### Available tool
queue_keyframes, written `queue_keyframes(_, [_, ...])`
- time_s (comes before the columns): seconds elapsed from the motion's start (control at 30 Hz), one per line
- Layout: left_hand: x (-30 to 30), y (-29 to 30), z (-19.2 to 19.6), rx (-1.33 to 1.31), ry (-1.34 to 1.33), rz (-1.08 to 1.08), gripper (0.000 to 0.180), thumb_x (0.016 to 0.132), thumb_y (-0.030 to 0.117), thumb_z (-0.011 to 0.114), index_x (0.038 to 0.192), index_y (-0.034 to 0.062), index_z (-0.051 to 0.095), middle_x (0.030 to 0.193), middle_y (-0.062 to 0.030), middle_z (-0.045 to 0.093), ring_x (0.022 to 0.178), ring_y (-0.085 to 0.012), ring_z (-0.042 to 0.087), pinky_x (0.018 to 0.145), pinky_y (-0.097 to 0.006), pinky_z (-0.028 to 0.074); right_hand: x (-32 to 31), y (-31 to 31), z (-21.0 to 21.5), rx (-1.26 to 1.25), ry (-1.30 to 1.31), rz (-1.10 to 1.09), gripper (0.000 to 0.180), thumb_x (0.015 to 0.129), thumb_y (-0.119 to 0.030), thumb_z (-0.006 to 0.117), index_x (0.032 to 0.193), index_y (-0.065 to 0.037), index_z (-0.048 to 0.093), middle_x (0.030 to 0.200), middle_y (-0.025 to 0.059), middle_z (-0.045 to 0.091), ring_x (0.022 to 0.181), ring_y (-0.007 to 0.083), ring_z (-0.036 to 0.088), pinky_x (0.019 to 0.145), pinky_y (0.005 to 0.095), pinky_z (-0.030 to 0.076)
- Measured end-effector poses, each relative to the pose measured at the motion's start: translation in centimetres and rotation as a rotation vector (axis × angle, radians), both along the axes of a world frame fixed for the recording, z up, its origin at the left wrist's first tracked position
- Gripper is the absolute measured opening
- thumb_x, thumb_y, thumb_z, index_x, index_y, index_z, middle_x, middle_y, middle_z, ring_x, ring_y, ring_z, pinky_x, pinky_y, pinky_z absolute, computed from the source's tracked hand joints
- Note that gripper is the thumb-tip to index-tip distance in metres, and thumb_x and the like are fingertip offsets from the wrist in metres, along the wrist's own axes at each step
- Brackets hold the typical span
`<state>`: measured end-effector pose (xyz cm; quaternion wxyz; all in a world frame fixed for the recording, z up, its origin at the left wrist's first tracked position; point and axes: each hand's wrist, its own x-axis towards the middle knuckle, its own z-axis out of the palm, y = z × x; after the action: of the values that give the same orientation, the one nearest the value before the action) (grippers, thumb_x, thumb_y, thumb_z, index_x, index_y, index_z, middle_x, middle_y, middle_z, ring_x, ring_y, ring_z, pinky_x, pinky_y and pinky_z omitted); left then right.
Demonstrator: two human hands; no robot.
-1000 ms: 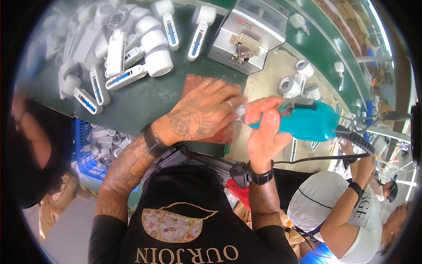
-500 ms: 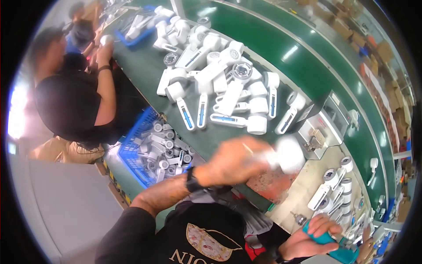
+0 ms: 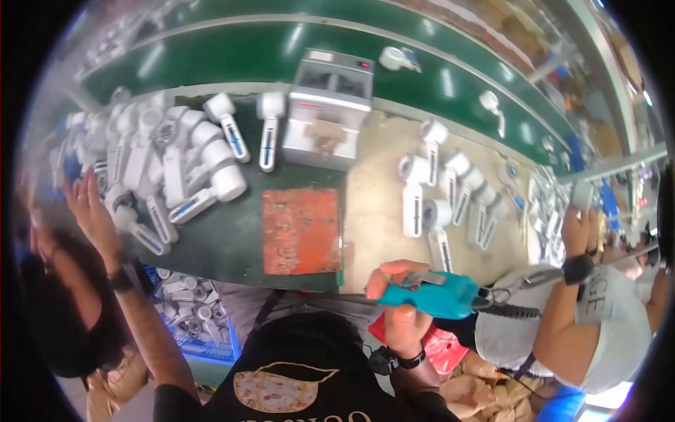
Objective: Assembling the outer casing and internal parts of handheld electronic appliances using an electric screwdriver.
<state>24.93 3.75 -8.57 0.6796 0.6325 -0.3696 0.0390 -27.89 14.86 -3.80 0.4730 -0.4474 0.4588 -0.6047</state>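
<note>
My left hand (image 3: 95,218) is stretched out at the far left with its fingers extended and apart, beside a pile of white round-headed handheld devices (image 3: 176,158) that look like small fans. It appears to hold nothing; whether its fingertips touch the pile I cannot tell. In my right hand (image 3: 401,316) is a teal electric screwdriver (image 3: 439,294) with a coiled black cord, held level in front of the bench. Between my hands an orange-red worn pad (image 3: 301,232) lies on the green bench top.
A grey-and-clear machine (image 3: 329,112) stands behind the pad. More white devices (image 3: 413,204) stand in rows on the beige board. A blue crate (image 3: 228,348) full of parts sits below the bench. Co-workers are close on both sides; a green conveyor (image 3: 239,49) runs behind.
My view has turned to the right. My left hand, which held a blurred white device near the pad, is now empty at the far left. The screwdriver stays in my right hand.
</note>
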Motion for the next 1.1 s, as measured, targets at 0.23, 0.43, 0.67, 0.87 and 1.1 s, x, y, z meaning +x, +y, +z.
queue_keyframes(0.23, [-41.1,-5.4,2.9,0.408,-0.553,-1.243,0.041,0.099,0.044,0.065,0.096,0.0033,0.070,0.084,-0.0172,0.073,0.079,-0.0401,0.071,0.075,-0.049,0.056,-1.6,1.5,0.5,0.039,0.013,-0.058,0.086,0.085,-0.071,0.076,0.124,0.004,0.058,0.086,0.0099,0.061,0.080,0.0218,0.060,0.072,0.0361,0.048])
queue_keyframes(0.43, [-50.4,-7.2,-1.0,0.575,-0.766,-1.145,0.047,0.094,0.051,0.066,0.092,0.0040,0.070,0.100,-0.0201,0.073,0.097,-0.0387,0.070,0.084,-0.053,0.054,-2.3,3.2,0.7,0.028,0.062,-0.101,0.082,0.087,-0.069,0.075,0.123,0.002,0.057,0.087,0.0105,0.060,0.079,0.0218,0.059,0.072,0.0367,0.048])
queue_keyframes(0.67, [-47.3,-7.2,-2.9,0.501,-0.690,-1.171,0.052,0.090,0.050,0.067,0.109,0.0011,0.066,0.105,-0.0183,0.071,0.102,-0.0367,0.066,0.089,-0.049,0.052,-2.8,1.9,-0.1,0.002,0.071,-0.068,0.082,0.088,-0.068,0.075,0.124,0.003,0.058,0.089,0.0114,0.064,0.082,0.0228,0.063,0.076,0.0370,0.051])
queue_keyframes(0.87, [-38.6,-2.8,2.1,0.255,-0.614,-1.154,0.029,0.084,0.027,0.074,0.103,0.0064,0.068,0.098,-0.0123,0.069,0.086,-0.0348,0.068,0.077,-0.046,0.055,-3.2,-2.2,-2.5,-0.041,0.199,-0.110,0.071,0.098,-0.055,0.069,0.133,0.006,0.059,0.103,0.0185,0.073,0.089,0.0242,0.069,0.078,0.0340,0.055])
queue_keyframes(1.1, [-32.7,-0.6,-0.3,0.222,-0.696,-1.153,0.037,0.079,0.018,0.082,0.115,0.0099,0.073,0.107,-0.0092,0.072,0.098,-0.0341,0.070,0.085,-0.044,0.057,-0.5,-5.7,-1.1,-0.116,0.203,-0.105,0.074,0.103,-0.058,0.060,0.134,0.008,0.052,0.089,0.0112,0.065,0.078,0.0205,0.062,0.072,0.0337,0.052])
